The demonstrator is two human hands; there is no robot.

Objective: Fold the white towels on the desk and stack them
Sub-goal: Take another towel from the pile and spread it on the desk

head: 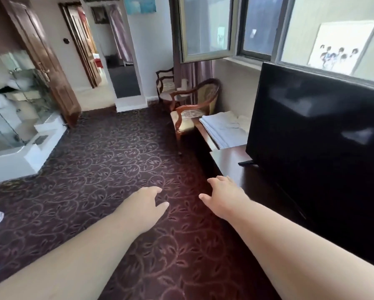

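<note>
White towels [221, 129] lie in a flat pile on the far end of the dark wooden desk [229, 158], partly hidden behind the television. Both my arms reach forward over the carpet, well short of the towels. My left hand [148, 202] hovers over the floor with relaxed fingers and holds nothing. My right hand [223, 194] is near the desk's front corner, fingers loosely spread, also holding nothing.
A large black television [315, 135] stands on the desk at right. A wooden armchair [192, 107] sits just beyond the desk, a second chair [165, 85] behind it. Patterned dark carpet [108, 169] covers the floor. A glass shower enclosure [15, 109] and open door [45, 61] are at left.
</note>
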